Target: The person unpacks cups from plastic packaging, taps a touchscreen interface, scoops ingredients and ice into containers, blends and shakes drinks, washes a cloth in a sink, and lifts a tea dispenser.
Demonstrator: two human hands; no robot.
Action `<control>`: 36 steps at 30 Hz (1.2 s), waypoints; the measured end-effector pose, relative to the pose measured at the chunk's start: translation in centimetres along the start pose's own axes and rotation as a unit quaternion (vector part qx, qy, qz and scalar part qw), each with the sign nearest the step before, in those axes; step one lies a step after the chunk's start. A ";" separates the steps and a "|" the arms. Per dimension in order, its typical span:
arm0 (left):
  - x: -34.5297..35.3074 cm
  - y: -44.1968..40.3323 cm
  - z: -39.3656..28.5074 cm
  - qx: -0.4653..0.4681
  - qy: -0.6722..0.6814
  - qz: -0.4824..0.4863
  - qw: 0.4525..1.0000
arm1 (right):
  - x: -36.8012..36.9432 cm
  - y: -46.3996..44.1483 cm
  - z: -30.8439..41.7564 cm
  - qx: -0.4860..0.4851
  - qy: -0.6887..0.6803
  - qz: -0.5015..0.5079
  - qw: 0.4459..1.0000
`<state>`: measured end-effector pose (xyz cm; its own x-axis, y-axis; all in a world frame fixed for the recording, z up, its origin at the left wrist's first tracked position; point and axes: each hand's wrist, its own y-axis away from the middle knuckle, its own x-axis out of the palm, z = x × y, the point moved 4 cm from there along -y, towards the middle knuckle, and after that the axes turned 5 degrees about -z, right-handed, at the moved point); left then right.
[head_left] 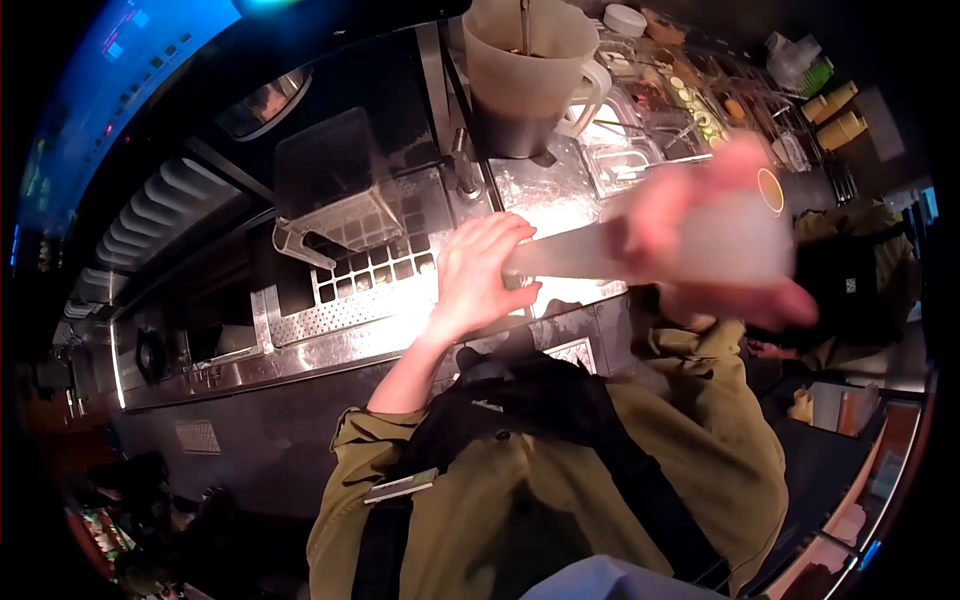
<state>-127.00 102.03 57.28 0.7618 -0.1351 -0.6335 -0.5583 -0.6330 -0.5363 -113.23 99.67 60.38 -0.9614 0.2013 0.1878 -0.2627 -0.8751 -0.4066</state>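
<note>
Handling the grey vessel (725, 235): in hand and midway, as far as I judge; it is off the metal counter (405, 320), between the two hands, above the counter's near edge.
Left hand (474, 268): at the vessel's narrow left end, thumb and fingers parted on either side of it; whether they press or merely rest there, I cannot tell.
Right hand (660, 218): clamped on the wider right end, badly blurred, so the exact grip does not show.
Hands together or apart: apart, with the vessel's length between them.
Vessel, done: taken up in the hands, nothing more that can be confirmed; its contents cannot be seen.
Vessel, left: not yet set down; how much handling remains does not show.
Pitcher (515, 95): upright on the far side, dark liquid inside, a thin rod standing in it; neither hand touches it.
Clear container (335, 175): far left, on the drain grid (375, 280), apart from both hands.
Ingredient trays (690, 105): far right, beyond the vessel, sliced green pieces among them; untouched at present.
Co-worker (860, 275): at the right, in a dark apron, well apart from the left hand.
</note>
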 end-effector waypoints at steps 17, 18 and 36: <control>0.1 -0.3 0.1 0.027 -0.018 -0.012 0.999 | 2.1 -1.3 7.9 -0.164 0.315 0.159 0.921; 0.0 -0.5 0.3 0.001 -0.013 0.003 1.000 | 2.6 -0.8 4.3 -0.128 0.138 0.140 0.972; -0.1 -0.5 0.2 -0.037 -0.010 0.013 0.999 | 2.2 1.2 -3.8 -0.083 -0.027 0.019 0.996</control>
<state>-126.88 102.51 57.49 0.7399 -0.1372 -0.6586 -0.5514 -0.6846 -0.4768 -116.02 100.73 56.86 -0.9662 0.1418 0.2154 -0.2407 -0.7955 -0.5560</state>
